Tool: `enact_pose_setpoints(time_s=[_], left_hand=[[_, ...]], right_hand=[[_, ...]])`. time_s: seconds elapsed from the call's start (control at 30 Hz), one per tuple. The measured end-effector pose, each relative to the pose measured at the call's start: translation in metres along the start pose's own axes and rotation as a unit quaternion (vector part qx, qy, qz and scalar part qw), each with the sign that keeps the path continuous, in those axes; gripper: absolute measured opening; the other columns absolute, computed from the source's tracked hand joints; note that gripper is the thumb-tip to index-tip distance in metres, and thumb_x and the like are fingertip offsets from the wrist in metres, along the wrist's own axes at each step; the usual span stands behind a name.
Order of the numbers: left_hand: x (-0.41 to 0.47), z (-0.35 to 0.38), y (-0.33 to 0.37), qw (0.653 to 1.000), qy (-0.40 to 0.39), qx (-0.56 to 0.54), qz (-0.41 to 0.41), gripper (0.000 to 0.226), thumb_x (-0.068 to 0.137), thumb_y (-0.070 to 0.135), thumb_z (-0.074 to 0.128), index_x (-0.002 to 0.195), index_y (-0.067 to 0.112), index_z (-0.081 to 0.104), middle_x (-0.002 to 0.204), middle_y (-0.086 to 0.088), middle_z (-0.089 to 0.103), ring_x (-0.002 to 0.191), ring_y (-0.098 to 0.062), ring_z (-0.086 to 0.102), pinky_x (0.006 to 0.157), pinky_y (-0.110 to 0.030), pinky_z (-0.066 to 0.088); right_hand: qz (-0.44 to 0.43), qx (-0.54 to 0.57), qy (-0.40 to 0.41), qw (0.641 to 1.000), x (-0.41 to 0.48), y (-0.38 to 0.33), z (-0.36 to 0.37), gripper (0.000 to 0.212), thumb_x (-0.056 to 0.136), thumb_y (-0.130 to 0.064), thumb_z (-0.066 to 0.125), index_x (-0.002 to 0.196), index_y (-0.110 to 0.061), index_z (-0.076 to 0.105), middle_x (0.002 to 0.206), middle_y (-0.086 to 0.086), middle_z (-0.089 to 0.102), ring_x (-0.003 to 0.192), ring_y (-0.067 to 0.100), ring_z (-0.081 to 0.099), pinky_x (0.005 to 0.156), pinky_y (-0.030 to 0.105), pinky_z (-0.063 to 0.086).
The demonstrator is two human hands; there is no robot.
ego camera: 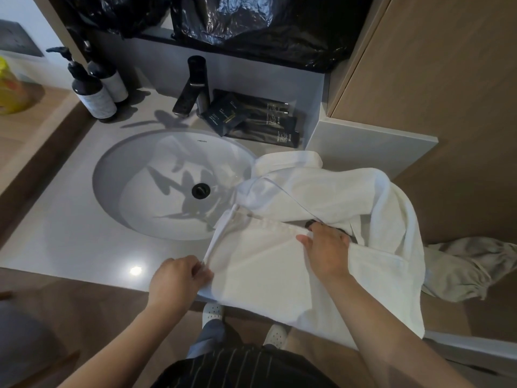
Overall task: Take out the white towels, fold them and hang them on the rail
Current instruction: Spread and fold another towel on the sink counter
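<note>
A white towel lies spread over the front right of the grey counter, its near edge hanging past the counter's front. My left hand pinches the towel's left edge between thumb and fingers. My right hand rests on the towel near its far seam, fingers curled over the cloth. More white towel lies rumpled behind, partly over the sink's right rim, with a folded white piece beyond it. No rail is in view.
A round white sink with a black drain sits centre left, a black tap behind it. Two pump bottles stand at the back left, dark toiletry packets right of the tap. Black plastic bags hang above. A beige cloth trails right.
</note>
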State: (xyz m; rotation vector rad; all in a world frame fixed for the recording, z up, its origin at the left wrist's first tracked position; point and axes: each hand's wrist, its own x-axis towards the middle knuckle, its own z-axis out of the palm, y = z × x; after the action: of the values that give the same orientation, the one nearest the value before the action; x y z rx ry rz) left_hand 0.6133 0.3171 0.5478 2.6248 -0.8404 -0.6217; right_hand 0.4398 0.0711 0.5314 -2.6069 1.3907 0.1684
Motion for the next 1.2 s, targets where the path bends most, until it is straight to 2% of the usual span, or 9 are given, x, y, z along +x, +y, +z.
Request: enact_pose_setpoints(time_s=[0.1,0.27,0.4,0.57,0.7,0.83,0.97,1.1,1.2], left_hand=[[0.017,-0.01,0.004,0.999,-0.007,0.042,-0.005,0.035,0.077,0.046,0.073,0.09,0.019,0.055,0.088,0.003,0.056,0.075,-0.015,0.052,0.065,-0.027,0.047],[0.053,-0.012,0.034,0.998,-0.016,-0.064,0.0,0.067,0.078,0.063,0.066,0.119,0.012,0.053,0.108,-0.003,0.062,0.092,-0.019,0.059,0.073,-0.03,0.047],[0.093,-0.004,0.069,0.975,-0.102,-0.168,-0.108,0.082,0.082,0.074,0.05,0.114,-0.002,0.058,0.104,-0.014,0.064,0.094,-0.029,0.059,0.074,-0.032,0.039],[0.113,0.007,0.079,0.951,-0.076,-0.26,-0.146,0.049,0.082,0.059,0.064,0.07,0.011,0.06,0.063,-0.004,0.056,0.065,-0.024,0.057,0.055,-0.028,0.038],[0.107,0.011,0.072,0.953,-0.018,-0.288,-0.091,0.026,0.083,0.044,0.072,0.089,0.019,0.067,0.076,0.002,0.064,0.071,-0.017,0.06,0.058,-0.027,0.042],[0.094,0.005,0.06,0.974,0.022,-0.214,0.068,0.011,0.087,0.028,0.071,0.084,0.018,0.069,0.075,0.0,0.062,0.068,-0.016,0.058,0.06,-0.03,0.045],[0.099,-0.007,0.054,0.974,-0.009,-0.002,0.227,0.022,0.094,0.024,0.061,0.095,0.005,0.071,0.092,-0.012,0.056,0.086,-0.032,0.059,0.076,-0.037,0.046],[0.1,-0.006,0.083,0.935,-0.011,0.197,0.294,0.029,0.098,0.04,0.047,0.099,0.02,0.066,0.1,-0.007,0.06,0.098,-0.03,0.058,0.082,-0.04,0.045],[0.093,0.008,0.1,0.92,-0.045,0.248,0.3,0.036,0.1,0.044,0.04,0.113,0.014,0.054,0.11,-0.007,0.055,0.1,-0.028,0.058,0.083,-0.037,0.043]], right_hand=[[0.002,0.001,-0.008,1.0,-0.001,0.002,-0.004,0.038,0.097,-0.053,0.045,0.119,-0.024,0.058,0.117,-0.007,0.064,0.116,0.017,0.054,0.099,0.035,0.031],[-0.019,-0.03,-0.021,0.999,-0.005,0.019,-0.015,0.045,0.097,-0.057,0.041,0.124,-0.024,0.056,0.121,-0.006,0.061,0.117,0.016,0.054,0.103,0.034,0.028],[-0.008,-0.049,-0.062,0.997,-0.007,0.037,-0.024,0.043,0.099,-0.053,0.041,0.123,-0.021,0.055,0.123,-0.002,0.059,0.117,0.019,0.055,0.1,0.034,0.032],[-0.007,-0.061,-0.072,0.996,-0.01,0.042,-0.028,0.039,0.099,-0.051,0.04,0.117,-0.021,0.055,0.121,-0.003,0.059,0.115,0.018,0.055,0.095,0.034,0.034],[-0.008,-0.074,-0.067,0.995,-0.013,0.042,-0.026,0.044,0.099,-0.055,0.039,0.123,-0.021,0.054,0.124,-0.003,0.058,0.116,0.018,0.053,0.095,0.033,0.034],[-0.008,-0.056,-0.065,0.996,-0.016,0.046,-0.027,0.048,0.097,-0.059,0.039,0.124,-0.022,0.055,0.123,-0.003,0.058,0.114,0.019,0.053,0.093,0.032,0.034],[-0.007,-0.058,-0.074,0.996,-0.017,0.055,-0.031,0.045,0.098,-0.056,0.04,0.121,-0.021,0.056,0.119,-0.003,0.06,0.112,0.019,0.055,0.091,0.032,0.033],[-0.013,-0.057,-0.083,0.995,-0.018,0.05,-0.033,0.039,0.1,-0.052,0.039,0.12,-0.022,0.055,0.117,-0.004,0.062,0.109,0.017,0.057,0.09,0.031,0.032],[-0.019,-0.038,-0.084,0.996,-0.019,0.046,-0.035,0.035,0.102,-0.047,0.04,0.124,-0.023,0.054,0.119,-0.005,0.063,0.11,0.017,0.058,0.092,0.031,0.033]])
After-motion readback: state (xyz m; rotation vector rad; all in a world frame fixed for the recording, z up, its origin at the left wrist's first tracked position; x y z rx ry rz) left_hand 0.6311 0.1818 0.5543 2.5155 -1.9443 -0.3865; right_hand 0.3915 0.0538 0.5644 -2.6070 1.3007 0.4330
